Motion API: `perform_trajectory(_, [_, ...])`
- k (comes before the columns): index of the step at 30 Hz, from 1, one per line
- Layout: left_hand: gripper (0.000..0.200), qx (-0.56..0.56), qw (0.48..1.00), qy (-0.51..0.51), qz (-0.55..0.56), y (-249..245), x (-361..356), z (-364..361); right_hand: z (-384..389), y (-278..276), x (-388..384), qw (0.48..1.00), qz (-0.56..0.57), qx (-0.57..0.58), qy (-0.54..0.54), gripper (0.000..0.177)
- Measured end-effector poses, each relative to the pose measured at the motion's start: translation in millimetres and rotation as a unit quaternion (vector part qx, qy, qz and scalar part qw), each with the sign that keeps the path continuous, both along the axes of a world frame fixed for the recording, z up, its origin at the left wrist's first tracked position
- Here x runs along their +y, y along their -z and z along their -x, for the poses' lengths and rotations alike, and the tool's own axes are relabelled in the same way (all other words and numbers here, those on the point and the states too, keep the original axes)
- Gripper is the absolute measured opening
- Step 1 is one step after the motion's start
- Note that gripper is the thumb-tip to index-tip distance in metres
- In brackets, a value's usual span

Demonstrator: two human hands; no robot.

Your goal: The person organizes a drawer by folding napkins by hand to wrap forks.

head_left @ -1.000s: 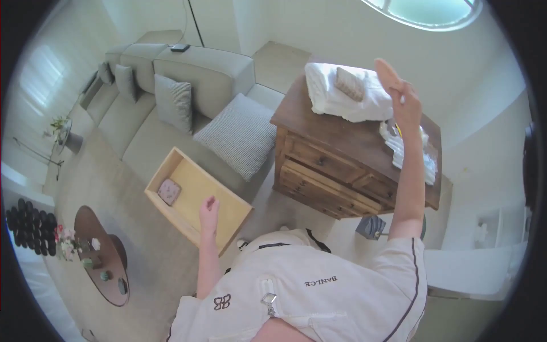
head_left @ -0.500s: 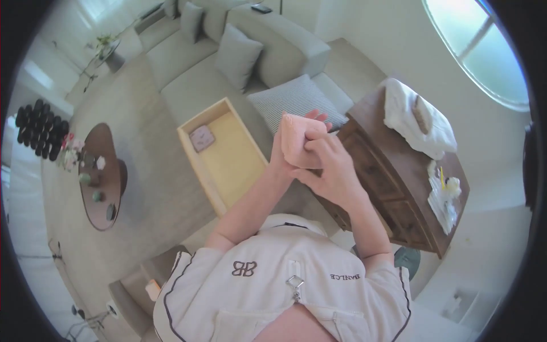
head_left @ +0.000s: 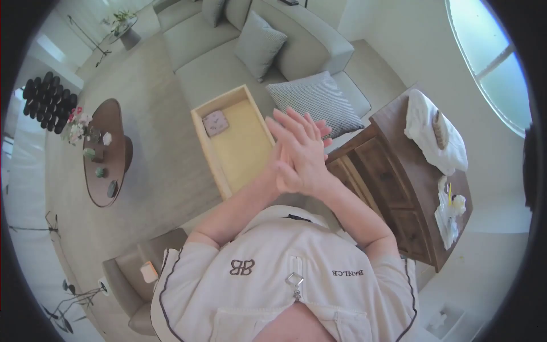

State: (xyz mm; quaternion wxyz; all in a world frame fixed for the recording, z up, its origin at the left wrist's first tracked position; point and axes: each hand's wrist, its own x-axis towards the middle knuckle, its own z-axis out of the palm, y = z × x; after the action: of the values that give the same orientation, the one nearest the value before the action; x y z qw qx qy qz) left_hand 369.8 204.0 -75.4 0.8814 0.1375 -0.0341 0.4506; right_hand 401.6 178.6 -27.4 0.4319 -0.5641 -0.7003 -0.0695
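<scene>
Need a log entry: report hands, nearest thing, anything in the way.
Open, palms pressed together: left hand, right hand. Nearest: pale wooden drawer on floor, below them. Nothing visible between palms or in the way.

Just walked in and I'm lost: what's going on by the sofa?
A person holds the left hand and right hand pressed flat together, fingers straight, above a wooden drawer lying out beside the sofa. Whether anything is between the palms cannot be seen. A small pink square lies in the drawer's far corner. A white towel sits on the dresser at right.
</scene>
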Motion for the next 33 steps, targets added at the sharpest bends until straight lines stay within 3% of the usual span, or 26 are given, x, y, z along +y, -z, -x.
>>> perform_trajectory(1, [0.064,0.027,0.998,0.041,0.027,-3.7,6.6,8.5,18.1,18.4,17.7,0.953,0.105,-0.099,0.266,0.063])
perform_trajectory(2, [0.064,0.055,0.994,0.080,0.052,-8.0,14.9,17.9,37.4,36.4,36.7,0.818,0.197,-0.189,0.507,0.070])
perform_trajectory(3, [0.064,0.068,0.991,0.095,0.062,-13.1,23.9,24.8,36.6,35.5,41.0,0.724,0.232,-0.228,0.609,0.074])
perform_trajectory(4, [0.064,0.093,0.983,0.133,0.086,-17.5,30.6,29.4,15.0,17.7,27.9,0.856,0.190,-0.045,0.479,0.063])
perform_trajectory(5, [0.064,0.119,0.972,0.170,0.113,-20.7,35.6,35.0,-6.2,1.0,14.1,0.928,0.141,0.141,0.315,0.052])
perform_trajectory(6, [0.064,0.131,0.965,0.186,0.130,-20.6,40.1,39.3,-18.3,-5.7,4.1,0.940,0.117,0.231,0.221,0.047])
perform_trajectory(9, [0.043,0.244,0.955,0.028,0.168,-15.0,58.6,43.0,-26.8,2.6,-5.5,0.921,0.128,0.363,0.057,0.032])
perform_trajectory(12, [0.030,0.402,0.880,-0.103,0.231,-15.0,68.2,46.4,-8.5,22.7,3.3,0.816,0.285,0.502,-0.033,0.046])
perform_trajectory(15, [0.051,0.495,0.860,-0.077,0.098,-25.3,69.5,55.6,5.4,28.7,18.4,0.778,0.426,0.462,0.021,0.032])
perform_trajectory(18, [0.036,0.453,0.872,-0.108,0.149,-2.2,84.0,67.9,9.4,41.0,32.5,0.814,0.354,0.457,0.061,0.017])
perform_trajectory(20, [0.044,0.379,0.894,-0.033,0.238,20.6,95.3,80.5,8.0,55.8,39.9,0.927,0.201,0.316,0.021,0.028])
perform_trajectory(22, [0.050,0.314,0.909,0.013,0.274,32.0,101.2,91.9,8.0,67.3,48.0,0.968,0.156,0.192,-0.051,0.042])
perform_trajectory(24, [0.055,0.249,0.923,0.056,0.287,37.8,106.2,103.6,11.3,71.4,55.1,0.979,0.136,0.064,-0.141,0.057])
perform_trajectory(27, [0.058,0.136,0.943,0.130,0.276,35.6,109.5,117.2,21.8,44.2,54.8,0.893,0.313,0.232,-0.226,0.065])
perform_trajectory(30, [0.055,0.177,0.937,0.166,0.250,20.4,107.6,126.8,42.1,26.2,66.0,0.929,0.260,0.205,-0.164,0.061])
perform_trajectory(33, [0.050,0.260,0.942,0.131,0.170,24.7,95.0,124.3,77.2,31.8,75.4,0.975,0.166,0.052,-0.137,0.058])
